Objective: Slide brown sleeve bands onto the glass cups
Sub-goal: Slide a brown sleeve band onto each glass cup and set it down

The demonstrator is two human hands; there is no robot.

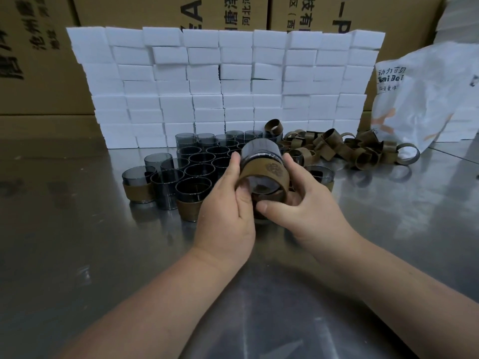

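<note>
I hold one smoky glass cup (259,154), base tipped toward me, with one embossed brown band (267,174) partway along it. My left hand (225,218) and right hand (308,206) curl round both, in front of the white foam-block wall (220,81). Roughly two dozen cups (199,164) crowd the worktop (77,255) at that wall's foot, three of them banded.

Dim, even overhead light; soft glare on steel table (77,255); wide-angle bending, blur at edges.

Two hands: left hand (225,213), right hand (305,203). One white bag (425,99), right edge. Four banded cups (137,189) visible, roughly twenty bare cups (198,168). Loose bands (337,147) and white blocks (207,81) are too many to count.
</note>
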